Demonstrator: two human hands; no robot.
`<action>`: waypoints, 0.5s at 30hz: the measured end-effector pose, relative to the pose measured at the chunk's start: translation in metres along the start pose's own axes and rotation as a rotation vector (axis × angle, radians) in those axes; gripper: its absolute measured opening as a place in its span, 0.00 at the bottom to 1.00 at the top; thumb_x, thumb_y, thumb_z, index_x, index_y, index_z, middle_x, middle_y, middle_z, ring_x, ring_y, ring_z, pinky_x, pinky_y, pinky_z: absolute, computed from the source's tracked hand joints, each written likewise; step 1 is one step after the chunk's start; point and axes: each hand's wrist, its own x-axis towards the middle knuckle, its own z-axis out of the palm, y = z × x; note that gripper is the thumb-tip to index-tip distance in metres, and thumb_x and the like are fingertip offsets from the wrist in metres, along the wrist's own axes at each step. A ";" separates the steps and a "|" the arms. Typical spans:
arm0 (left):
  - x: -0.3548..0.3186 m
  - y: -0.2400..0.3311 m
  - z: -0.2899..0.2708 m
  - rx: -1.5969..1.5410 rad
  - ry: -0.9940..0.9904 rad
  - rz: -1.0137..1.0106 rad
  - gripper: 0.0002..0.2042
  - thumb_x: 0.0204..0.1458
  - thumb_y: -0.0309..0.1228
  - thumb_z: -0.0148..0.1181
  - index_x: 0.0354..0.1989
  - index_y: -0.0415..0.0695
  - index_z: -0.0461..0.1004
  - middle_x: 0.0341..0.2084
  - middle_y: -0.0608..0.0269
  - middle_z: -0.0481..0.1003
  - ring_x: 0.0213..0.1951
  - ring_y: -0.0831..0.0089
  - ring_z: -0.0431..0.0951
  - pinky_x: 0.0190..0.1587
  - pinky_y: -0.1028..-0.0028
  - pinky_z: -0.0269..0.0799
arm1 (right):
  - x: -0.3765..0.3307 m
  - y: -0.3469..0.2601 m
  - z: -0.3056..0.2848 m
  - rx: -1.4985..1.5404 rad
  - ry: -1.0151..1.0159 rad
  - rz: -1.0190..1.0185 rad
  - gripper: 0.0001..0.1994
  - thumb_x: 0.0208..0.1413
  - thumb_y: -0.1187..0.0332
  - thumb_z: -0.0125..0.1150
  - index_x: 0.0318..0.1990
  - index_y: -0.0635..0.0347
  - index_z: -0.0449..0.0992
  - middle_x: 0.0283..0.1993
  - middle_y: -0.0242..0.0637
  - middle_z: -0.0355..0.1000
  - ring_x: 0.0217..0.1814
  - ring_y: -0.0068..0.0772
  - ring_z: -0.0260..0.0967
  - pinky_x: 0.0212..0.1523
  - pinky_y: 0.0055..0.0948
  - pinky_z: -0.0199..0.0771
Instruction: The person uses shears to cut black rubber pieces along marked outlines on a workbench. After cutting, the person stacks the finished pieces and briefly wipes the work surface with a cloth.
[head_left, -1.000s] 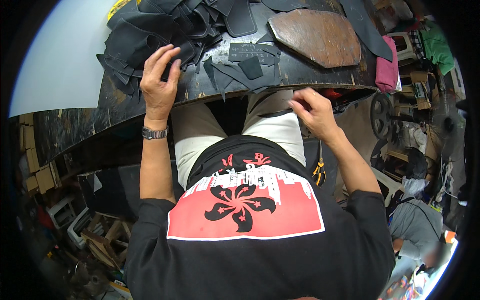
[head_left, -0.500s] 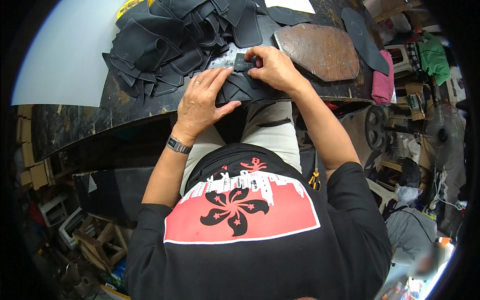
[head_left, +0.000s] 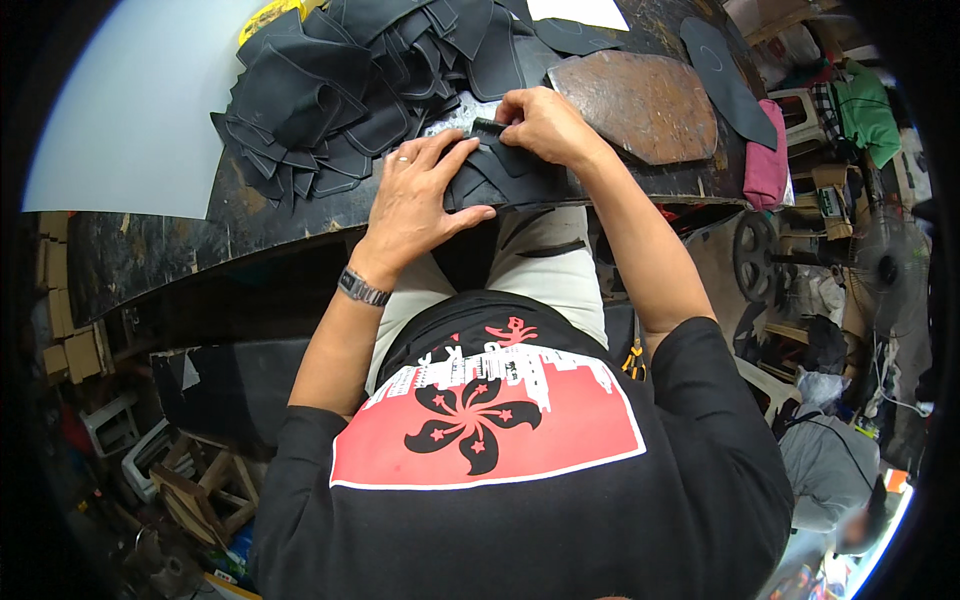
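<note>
Two hands (head_left: 415, 192) (head_left: 547, 126) on thin black scraps (head_left: 492, 178), scuffed angular wooden board (head_left: 640, 105)

Your black scraps (head_left: 500, 180) look matt, smooth, leather-like; same for your black pile (head_left: 300, 95). Your bench (head_left: 150, 245) is scuffed, chipped along the edge, slightly glossy. Your brown board (head_left: 640, 105) looks like worn, mottled wood, faint sheen. You wear a shiny metal watch (head_left: 362, 288) and a matt cloth T-shirt (head_left: 560, 535).
</note>
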 end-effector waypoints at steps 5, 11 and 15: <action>0.016 -0.002 0.004 -0.064 -0.022 0.014 0.35 0.38 0.52 0.71 0.56 0.47 0.74 0.56 0.62 0.70 0.56 0.58 0.68 0.58 0.59 0.60 | -0.004 -0.004 -0.010 -0.034 0.140 -0.160 0.11 0.44 0.66 0.64 0.35 0.61 0.79 0.36 0.42 0.76 0.40 0.43 0.73 0.44 0.38 0.73; 0.017 0.002 0.001 -0.083 -0.048 -0.005 0.31 0.42 0.47 0.71 0.55 0.48 0.74 0.57 0.62 0.69 0.57 0.58 0.68 0.58 0.60 0.61 | -0.013 0.061 -0.065 0.402 0.331 -0.095 0.12 0.51 0.69 0.70 0.41 0.61 0.77 0.32 0.26 0.70 0.34 0.18 0.65 0.38 0.22 0.69; 0.020 0.006 -0.001 -0.088 -0.028 0.008 0.30 0.40 0.45 0.72 0.54 0.47 0.75 0.55 0.62 0.70 0.56 0.59 0.68 0.56 0.61 0.61 | -0.015 0.124 -0.104 0.332 0.329 -0.011 0.13 0.52 0.68 0.70 0.44 0.59 0.79 0.34 0.26 0.72 0.33 0.17 0.66 0.37 0.20 0.69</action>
